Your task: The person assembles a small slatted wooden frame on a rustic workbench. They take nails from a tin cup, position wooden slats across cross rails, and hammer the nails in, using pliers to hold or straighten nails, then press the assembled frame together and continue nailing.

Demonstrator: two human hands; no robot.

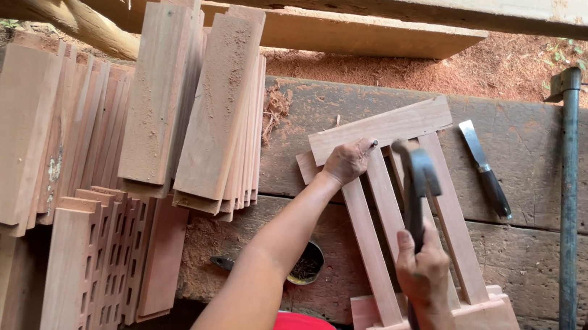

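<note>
A slatted wooden frame [449,210] lies tilted on the workbench [551,141], with long slats running between two cross boards. My left hand [347,160] presses down on the far cross board near its left end, fingers pinched together as if on a small nail, though I cannot make one out. My right hand [423,267] grips the handle of a dark hammer [416,178], whose head is raised just right of my left hand, above the slats.
A chisel with a dark handle [486,174] lies on the bench to the right of the frame. Stacks of wooden slats [191,103] fill the left side. A small dark bowl [307,263] sits under my left forearm. A blue-grey metal pipe [567,215] stands at the right edge.
</note>
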